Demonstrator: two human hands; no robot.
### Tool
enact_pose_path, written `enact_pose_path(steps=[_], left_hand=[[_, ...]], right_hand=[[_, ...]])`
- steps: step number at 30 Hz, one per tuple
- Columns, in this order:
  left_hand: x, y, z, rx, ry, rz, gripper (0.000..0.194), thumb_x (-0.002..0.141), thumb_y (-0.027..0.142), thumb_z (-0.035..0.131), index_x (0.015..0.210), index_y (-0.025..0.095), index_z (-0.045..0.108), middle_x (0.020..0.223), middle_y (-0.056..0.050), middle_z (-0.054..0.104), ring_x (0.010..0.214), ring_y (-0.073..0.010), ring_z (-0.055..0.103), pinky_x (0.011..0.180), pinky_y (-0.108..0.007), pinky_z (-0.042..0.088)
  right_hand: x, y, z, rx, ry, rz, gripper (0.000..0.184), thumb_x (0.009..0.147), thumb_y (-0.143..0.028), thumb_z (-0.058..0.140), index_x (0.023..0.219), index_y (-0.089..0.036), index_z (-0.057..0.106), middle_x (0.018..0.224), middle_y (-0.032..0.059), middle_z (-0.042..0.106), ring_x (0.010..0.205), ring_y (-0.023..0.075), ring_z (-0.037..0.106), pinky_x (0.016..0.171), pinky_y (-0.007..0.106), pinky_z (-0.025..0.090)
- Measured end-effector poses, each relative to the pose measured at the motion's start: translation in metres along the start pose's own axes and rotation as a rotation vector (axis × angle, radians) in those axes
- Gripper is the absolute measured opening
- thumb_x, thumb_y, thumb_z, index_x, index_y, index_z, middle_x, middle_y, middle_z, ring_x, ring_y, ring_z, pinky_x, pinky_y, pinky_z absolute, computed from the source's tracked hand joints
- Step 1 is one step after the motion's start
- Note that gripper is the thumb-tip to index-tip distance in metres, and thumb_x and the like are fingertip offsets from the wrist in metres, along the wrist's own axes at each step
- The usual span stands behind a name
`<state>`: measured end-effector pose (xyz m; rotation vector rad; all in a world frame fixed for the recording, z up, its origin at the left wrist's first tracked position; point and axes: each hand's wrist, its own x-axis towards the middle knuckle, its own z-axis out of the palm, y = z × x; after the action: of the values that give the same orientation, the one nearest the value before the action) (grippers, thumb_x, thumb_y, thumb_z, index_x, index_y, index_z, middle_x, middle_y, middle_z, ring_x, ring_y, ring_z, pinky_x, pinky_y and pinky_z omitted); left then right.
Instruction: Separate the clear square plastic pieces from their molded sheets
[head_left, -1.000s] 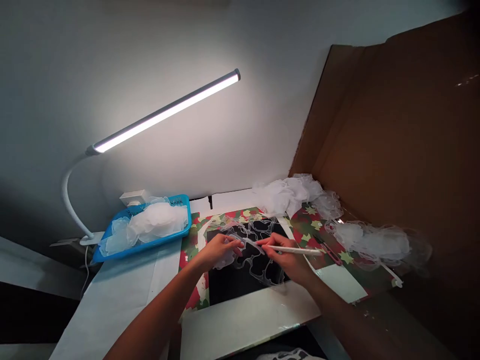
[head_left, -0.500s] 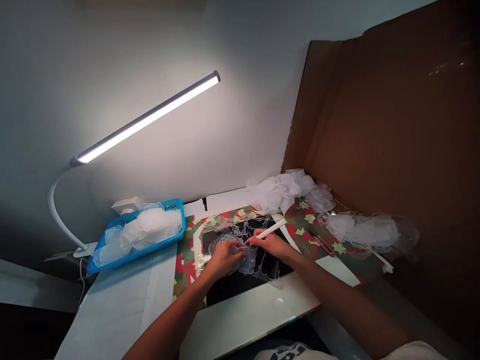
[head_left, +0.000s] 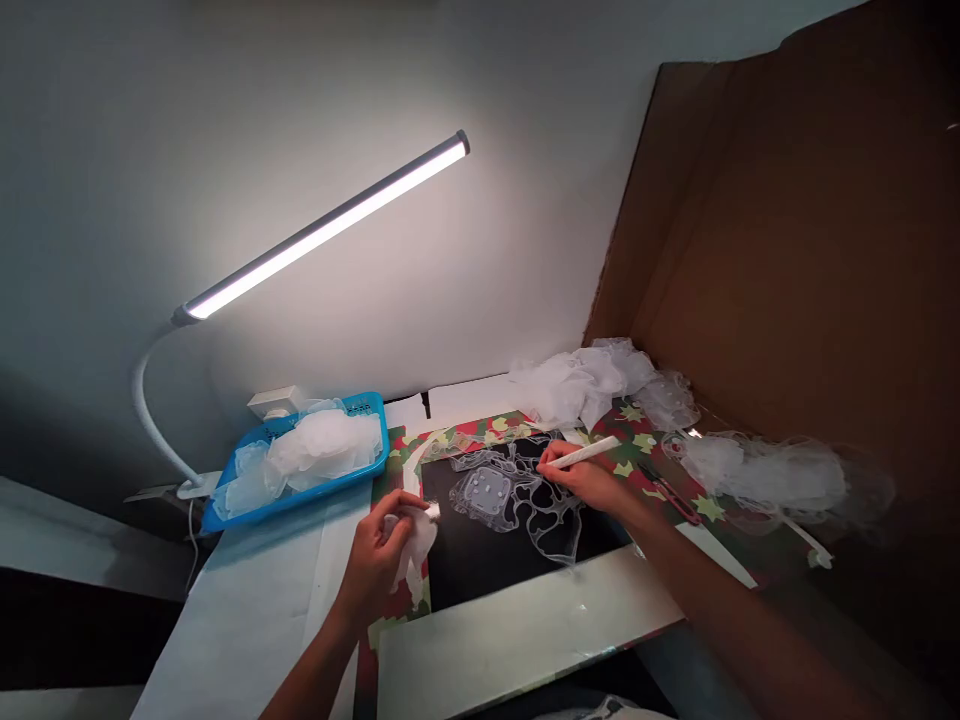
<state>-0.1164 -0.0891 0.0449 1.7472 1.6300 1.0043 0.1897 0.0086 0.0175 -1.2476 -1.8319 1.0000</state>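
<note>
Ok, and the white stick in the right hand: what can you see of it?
The slim white rod-shaped tool looks like smooth plastic, pen-like, with no visible markings. The right hand grips it between thumb and fingers, which hide its lower end. It lies tilted, its upper end pointing up and away to the right, its lower end toward the clear cut plastic sheet on the black mat.

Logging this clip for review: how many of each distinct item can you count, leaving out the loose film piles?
Hands: 2 (left hand, right hand)
White pen-shaped tools: 1
Film scraps held: 1
Red-handled scissors: 1
Blue trays: 1
Desk lamps: 1
Total: 7
</note>
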Motion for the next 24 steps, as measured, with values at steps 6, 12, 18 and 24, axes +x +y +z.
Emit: enact_pose_path(steps=[6,12,18,24], left_hand=[[0.001,-0.007,0.037,0.662,-0.198,0.25,0.031,0.089,0.029,0.054,0.118,0.029,0.066,0.122,-0.004,0.065,0.08,-0.0193,0.068,0.062,-0.027,0.049],[-0.008,-0.01,0.06,0.893,-0.259,0.348,0.044,0.095,0.028,0.044,0.138,0.023,0.052,0.143,-0.011,0.051,0.079,-0.0225,0.072,0.059,-0.032,0.053],[-0.006,-0.012,0.06,0.842,-0.265,0.313,0.047,0.094,0.026,0.043,0.14,0.019,0.049,0.143,-0.013,0.051,0.085,-0.0248,0.071,0.062,-0.033,0.054],[-0.008,-0.015,0.061,0.805,-0.277,0.303,0.048,0.093,0.027,0.042,0.141,0.02,0.049,0.146,-0.013,0.047,0.082,-0.0221,0.071,0.066,-0.031,0.054]], right_hand=[[-0.004,-0.026,0.058,-0.028,-0.065,-0.231,0.017,0.085,-0.029,0.057,0.07,-0.02,0.054,0.083,0.0018,0.062,0.076,0.0161,0.056,0.069,0.028,0.043],[-0.01,-0.02,0.092,-0.111,-0.042,-0.278,0.015,0.086,-0.021,0.055,0.072,-0.02,0.051,0.087,0.0021,0.06,0.078,0.0157,0.055,0.071,0.029,0.044],[-0.011,-0.02,0.092,-0.137,-0.05,-0.267,0.015,0.086,-0.016,0.055,0.072,-0.02,0.049,0.09,0.0022,0.059,0.08,0.0158,0.056,0.073,0.029,0.045],[-0.011,-0.022,0.094,-0.182,-0.059,-0.266,0.015,0.087,-0.017,0.056,0.073,-0.02,0.049,0.09,0.0023,0.059,0.083,0.0171,0.057,0.075,0.031,0.046]])
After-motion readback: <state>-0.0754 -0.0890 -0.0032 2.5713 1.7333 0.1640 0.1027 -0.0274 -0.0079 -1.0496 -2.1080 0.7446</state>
